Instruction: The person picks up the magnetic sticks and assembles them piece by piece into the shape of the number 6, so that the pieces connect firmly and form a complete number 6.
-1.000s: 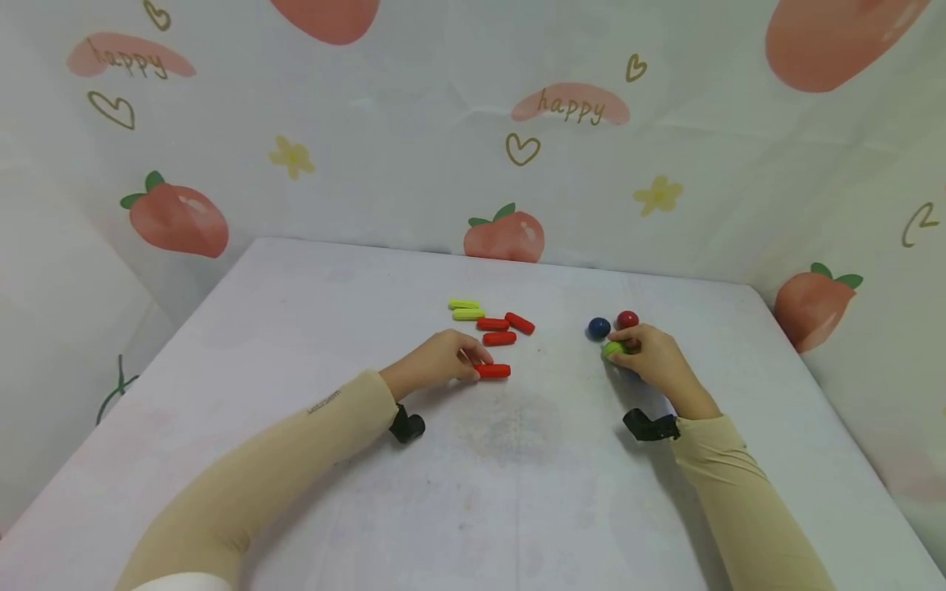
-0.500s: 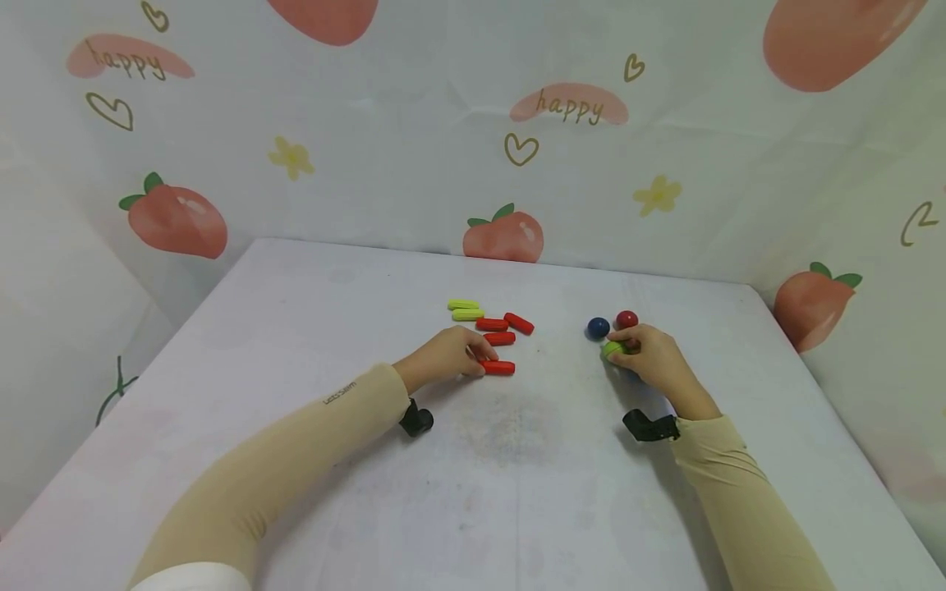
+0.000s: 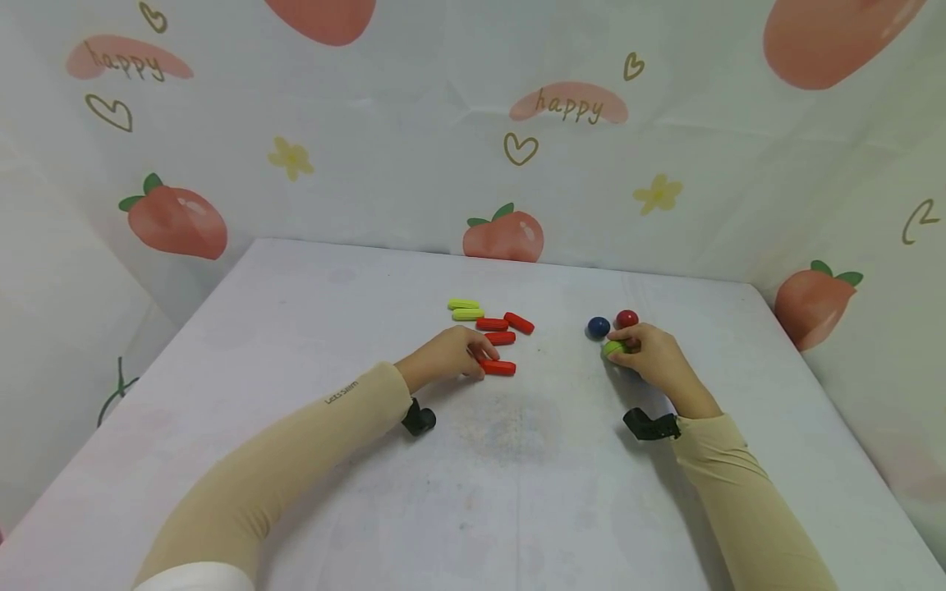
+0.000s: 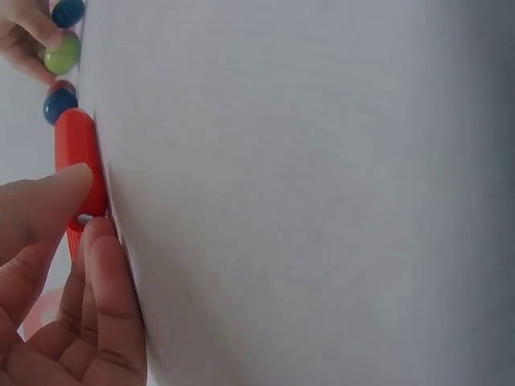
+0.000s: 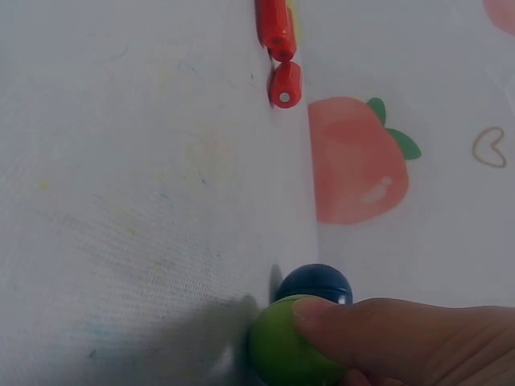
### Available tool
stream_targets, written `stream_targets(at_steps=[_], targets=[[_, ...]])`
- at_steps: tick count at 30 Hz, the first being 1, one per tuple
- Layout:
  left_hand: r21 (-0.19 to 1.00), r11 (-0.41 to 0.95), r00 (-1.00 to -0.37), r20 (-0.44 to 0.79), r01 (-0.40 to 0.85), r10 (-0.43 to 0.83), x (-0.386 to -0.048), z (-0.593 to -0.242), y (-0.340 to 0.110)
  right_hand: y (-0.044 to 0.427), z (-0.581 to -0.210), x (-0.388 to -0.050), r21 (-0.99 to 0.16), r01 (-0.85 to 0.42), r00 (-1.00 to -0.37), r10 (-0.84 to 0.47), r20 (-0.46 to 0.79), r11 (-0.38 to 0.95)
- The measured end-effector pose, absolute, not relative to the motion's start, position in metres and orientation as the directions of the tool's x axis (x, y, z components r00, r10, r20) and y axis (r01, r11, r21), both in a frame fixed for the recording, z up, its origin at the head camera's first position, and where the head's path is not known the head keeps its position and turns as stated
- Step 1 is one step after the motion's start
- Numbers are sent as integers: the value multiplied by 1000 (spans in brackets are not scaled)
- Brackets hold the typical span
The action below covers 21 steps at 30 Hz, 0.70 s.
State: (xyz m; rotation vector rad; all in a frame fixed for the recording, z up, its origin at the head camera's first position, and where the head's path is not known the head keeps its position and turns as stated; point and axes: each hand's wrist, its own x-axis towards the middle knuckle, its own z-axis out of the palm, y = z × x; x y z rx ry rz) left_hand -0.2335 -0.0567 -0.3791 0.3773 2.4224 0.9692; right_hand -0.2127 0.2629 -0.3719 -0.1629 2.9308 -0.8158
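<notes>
My left hand (image 3: 443, 359) pinches the near end of a short, rounded red stick (image 3: 500, 368) lying on the table. In the left wrist view the thumb presses on that red stick (image 4: 76, 141), with the fingers curled by its end. My right hand (image 3: 660, 361) holds a green ball (image 3: 613, 349) between thumb and fingers, low over the table. The right wrist view shows the thumb across the green ball (image 5: 286, 346), with a blue ball (image 5: 315, 279) just behind. A second blue ball (image 4: 68, 11) near the right hand is partly out of the left wrist view.
Several other red sticks (image 3: 492, 324) lie behind the left hand, close to two yellow-green sticks (image 3: 467, 313). A blue ball (image 3: 599, 327) and a red ball (image 3: 626, 318) sit beyond the right hand. A patterned cloth (image 3: 414, 164) hangs behind the white table (image 3: 473, 492).
My left hand has moved slightly right and away from me, and the red stick has slid along with it. The right hand and the green ball have hardly moved.
</notes>
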Motion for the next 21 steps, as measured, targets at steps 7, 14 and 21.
stream_targets(at_steps=[7, 14, 21], targets=[[707, 706, -843, -358, 37, 403, -234, -379, -55, 262, -371, -213, -516, -82, -989, -133, -61, 853], [703, 711, -848, -355, 35, 393, -235, -379, -55, 261, -368, -212, -514, -72, -989, -129, -76, 855], [710, 705, -849, -363, 16, 384, -234, -381, -54, 262, -369, -213, -508, -78, -988, -134, -76, 858]])
